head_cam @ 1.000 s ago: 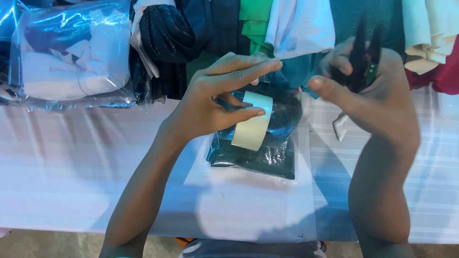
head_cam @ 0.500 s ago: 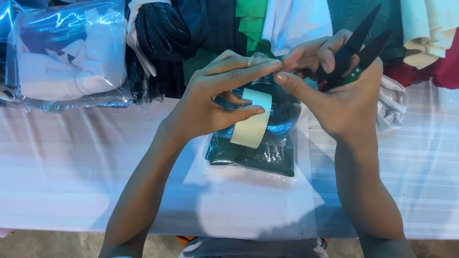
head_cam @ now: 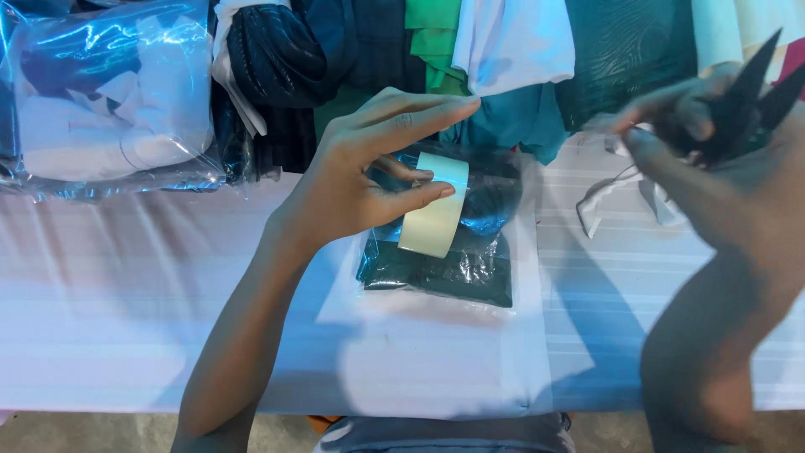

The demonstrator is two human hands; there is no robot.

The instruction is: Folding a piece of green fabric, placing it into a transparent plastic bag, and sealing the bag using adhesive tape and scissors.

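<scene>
Tape roll [head_cam: 433,205] — light, stiff, its film sticky — sits pinched at the rim in the left hand [head_cam: 356,189] above the bagged dark garment [head_cam: 440,264] on the counter [head_cam: 126,310]. Right hand [head_cam: 721,159] is closed on black snips [head_cam: 750,92] — handle by the body, clear of the points.

Two hands, one tape roll [head_cam: 433,205], one snips [head_cam: 746,92], two bagged garments.

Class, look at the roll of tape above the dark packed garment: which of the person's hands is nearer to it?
Left. The left hand grips the roll of tape between thumb and fingers. The right hand, holding black thread snips, is off to the right, clear of the roll.
</scene>
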